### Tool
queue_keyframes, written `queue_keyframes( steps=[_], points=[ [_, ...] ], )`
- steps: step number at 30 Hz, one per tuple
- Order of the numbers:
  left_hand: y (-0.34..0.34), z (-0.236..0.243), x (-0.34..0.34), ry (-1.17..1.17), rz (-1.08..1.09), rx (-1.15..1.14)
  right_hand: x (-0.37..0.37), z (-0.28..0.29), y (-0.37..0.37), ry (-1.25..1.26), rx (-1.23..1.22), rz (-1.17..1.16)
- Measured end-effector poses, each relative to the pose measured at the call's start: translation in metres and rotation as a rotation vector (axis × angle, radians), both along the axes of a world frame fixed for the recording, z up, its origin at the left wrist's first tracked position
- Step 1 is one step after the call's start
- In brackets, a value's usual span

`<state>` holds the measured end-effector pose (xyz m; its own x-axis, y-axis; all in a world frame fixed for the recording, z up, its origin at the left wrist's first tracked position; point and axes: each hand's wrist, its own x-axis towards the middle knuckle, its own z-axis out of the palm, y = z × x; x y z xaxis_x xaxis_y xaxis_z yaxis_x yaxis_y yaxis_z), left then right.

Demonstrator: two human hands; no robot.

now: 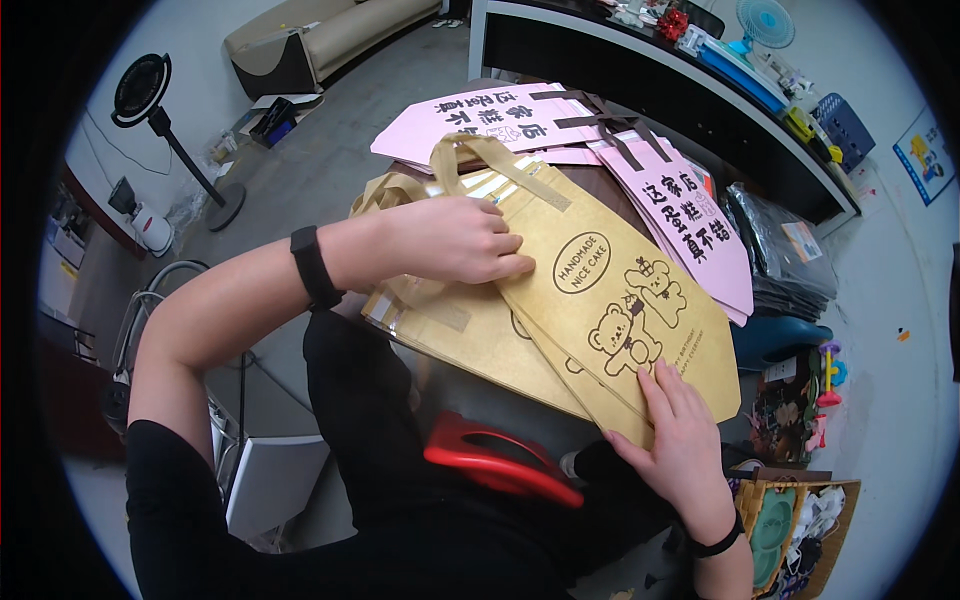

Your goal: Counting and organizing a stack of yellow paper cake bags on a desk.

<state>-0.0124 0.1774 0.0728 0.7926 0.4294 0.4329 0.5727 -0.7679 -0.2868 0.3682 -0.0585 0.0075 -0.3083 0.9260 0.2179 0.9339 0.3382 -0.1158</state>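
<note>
Flat golden-tan paper bags (540,330) with bear drawings lie in a fanned stack in front of me, their tan fabric handles (470,150) at the far left end. My left hand (465,240) is closed at the upper bag's left edge, thumb and fingers pinched together there; its fingertips are partly hidden. My right hand (680,440) rests on the lower right end of the upper bag, fingers stretched over its face and thumb apart along its near edge. Two groups of pink bags (665,210) with dark handles lie just beyond the tan ones.
A red curved plastic piece (500,460) is below the bags, near my legs. Dark plastic-wrapped packs (780,250) are stacked at the right. A black-and-white counter (640,90) stands behind, a ring-shaped lamp stand (180,150) at left, and a basket (790,510) at lower right.
</note>
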Motion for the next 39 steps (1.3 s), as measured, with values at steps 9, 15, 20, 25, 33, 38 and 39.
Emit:
queue_keyframes(
  steps=[9, 15, 20, 25, 33, 38, 39],
  points=[
    [0.015, 0.001, -0.018, -0.003, -0.035, 0.028, -0.011, 0.026, -0.01, 0.07, 0.064, -0.088],
    [-0.054, -0.033, -0.075, 0.021, -0.081, 0.046, 0.008, 0.035, -0.008, -0.061, 0.321, 0.003],
    [-0.126, -0.059, -0.065, 0.048, -0.108, 0.057, 0.027, 0.006, 0.005, -0.138, 0.359, 0.084],
    [-0.124, -0.068, -0.056, 0.071, -0.098, 0.056, 0.022, -0.017, 0.006, -0.061, 0.182, 0.089],
    [-0.091, -0.085, -0.071, 0.035, -0.207, 0.083, 0.018, -0.034, 0.008, -0.086, 0.274, 0.119],
    [-0.09, -0.087, -0.072, -0.059, -0.246, -0.009, 0.016, -0.04, 0.006, -0.063, 0.318, 0.114],
    [-0.093, -0.086, -0.071, -0.064, -0.255, -0.011, 0.016, -0.039, 0.007, -0.032, 0.313, 0.127]
  ],
)
